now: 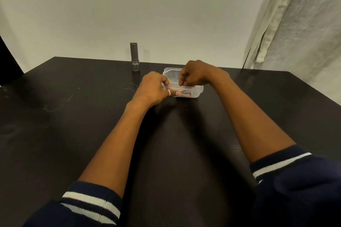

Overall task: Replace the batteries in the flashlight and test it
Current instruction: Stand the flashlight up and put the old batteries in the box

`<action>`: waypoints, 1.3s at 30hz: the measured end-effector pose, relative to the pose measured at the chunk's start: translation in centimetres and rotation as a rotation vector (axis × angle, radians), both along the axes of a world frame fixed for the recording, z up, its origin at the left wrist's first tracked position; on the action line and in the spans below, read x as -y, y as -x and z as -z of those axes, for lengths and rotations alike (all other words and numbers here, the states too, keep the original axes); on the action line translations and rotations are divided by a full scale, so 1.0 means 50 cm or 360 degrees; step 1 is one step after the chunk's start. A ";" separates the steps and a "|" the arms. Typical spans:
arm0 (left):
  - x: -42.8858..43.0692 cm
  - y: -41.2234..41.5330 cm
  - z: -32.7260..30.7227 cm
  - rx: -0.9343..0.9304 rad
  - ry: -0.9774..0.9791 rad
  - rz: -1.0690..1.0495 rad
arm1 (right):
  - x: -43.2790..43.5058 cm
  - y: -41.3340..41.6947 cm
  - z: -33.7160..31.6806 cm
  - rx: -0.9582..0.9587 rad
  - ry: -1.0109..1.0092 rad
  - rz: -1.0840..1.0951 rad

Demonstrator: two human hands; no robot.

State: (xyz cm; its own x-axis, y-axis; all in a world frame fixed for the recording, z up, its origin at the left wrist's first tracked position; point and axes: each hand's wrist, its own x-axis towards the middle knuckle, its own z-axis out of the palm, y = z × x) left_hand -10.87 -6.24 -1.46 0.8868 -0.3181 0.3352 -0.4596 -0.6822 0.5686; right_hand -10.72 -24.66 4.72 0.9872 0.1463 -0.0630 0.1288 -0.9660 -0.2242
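The left hand (153, 86) grips the clear plastic tub (199, 90), rightly steadying it; the right hand (195, 73), fingers curled, perhaps pinches something inside.

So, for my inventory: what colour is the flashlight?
Flashlight is grey; head view shows it.

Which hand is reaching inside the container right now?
The right hand: its fingers dip into the clear container. The ringed left hand only holds its left end.
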 end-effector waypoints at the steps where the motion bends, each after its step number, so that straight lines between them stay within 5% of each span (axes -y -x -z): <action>1: -0.001 0.002 0.000 0.0006 0.0005 0.0004 | 0.000 -0.001 0.002 -0.0005 0.0027 -0.0012; 16: -0.004 0.013 -0.012 0.0007 -0.0012 0.0041 | -0.010 -0.032 -0.009 -0.0237 0.0114 -0.0148; 23: 0.004 0.000 -0.009 -0.0068 0.0020 0.0004 | -0.007 -0.052 -0.007 0.0101 0.0143 -0.0158; 28: 0.004 0.000 -0.008 -0.0075 0.0032 0.0012 | -0.001 -0.064 -0.008 -0.0047 0.0303 -0.0111; 39: 0.006 0.001 -0.011 -0.0070 0.0051 0.0039 | 0.003 -0.083 0.029 0.0175 0.0324 -0.0013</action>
